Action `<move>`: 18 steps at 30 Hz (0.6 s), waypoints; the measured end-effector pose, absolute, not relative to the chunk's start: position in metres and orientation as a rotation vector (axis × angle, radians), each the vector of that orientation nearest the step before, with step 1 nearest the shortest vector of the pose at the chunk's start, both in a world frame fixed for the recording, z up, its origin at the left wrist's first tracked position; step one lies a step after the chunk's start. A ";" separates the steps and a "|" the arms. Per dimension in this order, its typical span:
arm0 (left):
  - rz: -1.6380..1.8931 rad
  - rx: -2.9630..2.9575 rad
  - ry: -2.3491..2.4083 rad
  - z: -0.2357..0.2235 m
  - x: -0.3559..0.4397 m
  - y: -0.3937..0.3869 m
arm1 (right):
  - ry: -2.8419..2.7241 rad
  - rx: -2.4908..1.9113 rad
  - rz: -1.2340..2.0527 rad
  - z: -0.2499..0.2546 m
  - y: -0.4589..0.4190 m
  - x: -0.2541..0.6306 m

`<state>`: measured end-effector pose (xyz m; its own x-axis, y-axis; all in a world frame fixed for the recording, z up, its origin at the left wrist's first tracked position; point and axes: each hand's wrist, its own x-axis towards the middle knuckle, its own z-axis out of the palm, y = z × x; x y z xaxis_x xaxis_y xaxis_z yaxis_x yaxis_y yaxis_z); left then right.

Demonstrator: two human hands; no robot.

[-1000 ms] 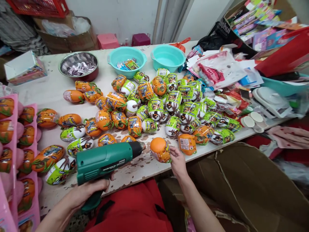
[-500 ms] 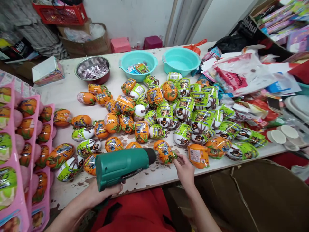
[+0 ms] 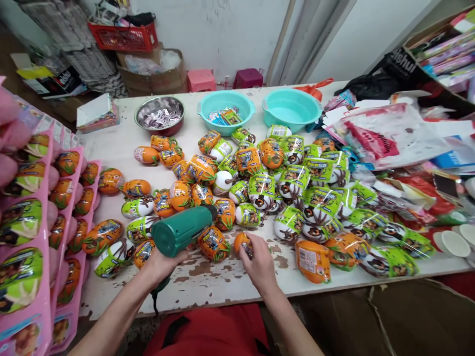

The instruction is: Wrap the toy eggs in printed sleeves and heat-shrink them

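My left hand (image 3: 166,262) is wrapped round the handle of a green heat gun (image 3: 180,228), its black nozzle pointing right over the eggs. My right hand (image 3: 260,262) has its fingers on an orange wrapped toy egg (image 3: 242,242) near the front of the table, and part of that egg is hidden by the fingers. Just left of it lies another orange egg (image 3: 213,243) with a printed film wrap. A pile of green-and-white eggs (image 3: 261,191) and orange eggs spreads behind both hands.
Pink trays of eggs (image 3: 76,227) stand along the left edge. At the back are a metal bowl (image 3: 178,126) with small sachets and two turquoise basins (image 3: 293,118). Plastic bags (image 3: 404,133) and packaging clutter the right side, with white lids (image 3: 454,242) near them.
My left hand has lifted the heat gun slightly, further back over the eggs. My right hand has moved left and now grips a different orange egg; the earlier one lies to its left.
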<state>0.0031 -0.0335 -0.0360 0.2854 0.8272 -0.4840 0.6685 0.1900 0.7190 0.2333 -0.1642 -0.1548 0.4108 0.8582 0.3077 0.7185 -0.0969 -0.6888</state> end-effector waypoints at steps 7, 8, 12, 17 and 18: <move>0.276 1.499 1.390 -0.042 0.001 -0.037 | -1.444 -2.119 0.259 -0.176 -0.086 0.214; 0.287 1.489 1.392 -0.043 -0.002 -0.037 | -1.430 -2.136 0.270 -0.177 -0.083 0.215; 0.310 1.408 1.374 -0.040 -0.024 -0.046 | -1.286 -2.116 0.342 -0.170 -0.086 0.231; 0.245 1.325 1.380 -0.031 -0.066 -0.068 | -0.585 -1.871 0.852 -0.148 -0.104 0.250; 0.233 1.312 1.373 -0.031 -0.073 -0.072 | -0.438 -1.779 0.977 -0.143 -0.107 0.251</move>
